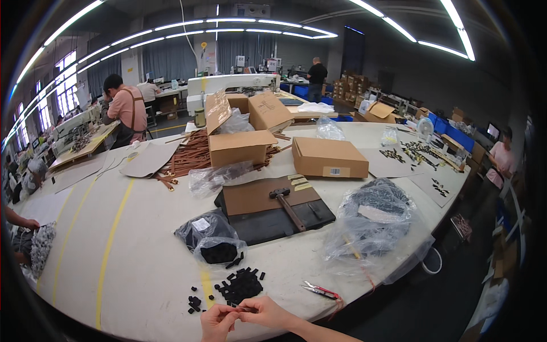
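Hammer is just lying on a brown-and-black board, closed cardboard box is sitting behind it, and some red-handled snips are resting near the bench edge.

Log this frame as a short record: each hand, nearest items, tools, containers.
Left hand: fingers bunched against the right hand's
Right hand: fingers bent toward the left's; anything held is too small to identify
Nearest items: pile of small black pieces, just beyond both hands
Tools: red-handled snips, right of the pile; hammer, farther back
Containers: plastic bag with black pieces, behind the pile; closed cardboard box, farther back
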Motion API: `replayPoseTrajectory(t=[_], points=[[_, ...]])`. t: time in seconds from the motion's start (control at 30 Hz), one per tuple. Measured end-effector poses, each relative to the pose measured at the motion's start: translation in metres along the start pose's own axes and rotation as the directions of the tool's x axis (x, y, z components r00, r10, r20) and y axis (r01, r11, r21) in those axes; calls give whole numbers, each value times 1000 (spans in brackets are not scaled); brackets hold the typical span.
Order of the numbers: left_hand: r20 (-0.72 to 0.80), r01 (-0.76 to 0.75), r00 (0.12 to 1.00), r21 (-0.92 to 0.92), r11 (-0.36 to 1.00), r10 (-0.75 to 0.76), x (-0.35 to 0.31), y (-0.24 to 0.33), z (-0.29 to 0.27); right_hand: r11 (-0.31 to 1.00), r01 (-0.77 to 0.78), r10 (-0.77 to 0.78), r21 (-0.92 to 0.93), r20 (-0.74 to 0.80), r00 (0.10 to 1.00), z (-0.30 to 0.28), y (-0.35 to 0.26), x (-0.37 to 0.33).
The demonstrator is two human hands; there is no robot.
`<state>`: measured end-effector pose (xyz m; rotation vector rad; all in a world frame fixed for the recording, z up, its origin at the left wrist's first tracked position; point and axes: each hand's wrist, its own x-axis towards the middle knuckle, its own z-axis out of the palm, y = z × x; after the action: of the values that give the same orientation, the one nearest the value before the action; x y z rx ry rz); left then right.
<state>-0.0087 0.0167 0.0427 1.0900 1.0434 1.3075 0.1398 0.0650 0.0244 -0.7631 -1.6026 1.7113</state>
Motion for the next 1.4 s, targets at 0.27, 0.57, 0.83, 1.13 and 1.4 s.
replayPoseTrajectory(t=[0.27,0.57,0.83,1.13,1.4], points=[[78,-185,982,249,951,171,6,-10,13,819,143,-242,-556,-109,964,-2,-13,-16],[27,-346,918,544,764,396,5,-11,43,771,168,-448,-614,-336,828,-8,-8,-30],[204,-489,842,681,545,500,8,-19,59,778,211,-486,-591,-354,799,-25,-4,-46],[155,168,975,-56,984,-158,9,-5,81,489,310,-731,-815,-189,656,-33,-8,-62],[172,70,983,-55,996,-60,10,-19,74,738,263,-563,-622,-351,749,-32,-5,-61]])
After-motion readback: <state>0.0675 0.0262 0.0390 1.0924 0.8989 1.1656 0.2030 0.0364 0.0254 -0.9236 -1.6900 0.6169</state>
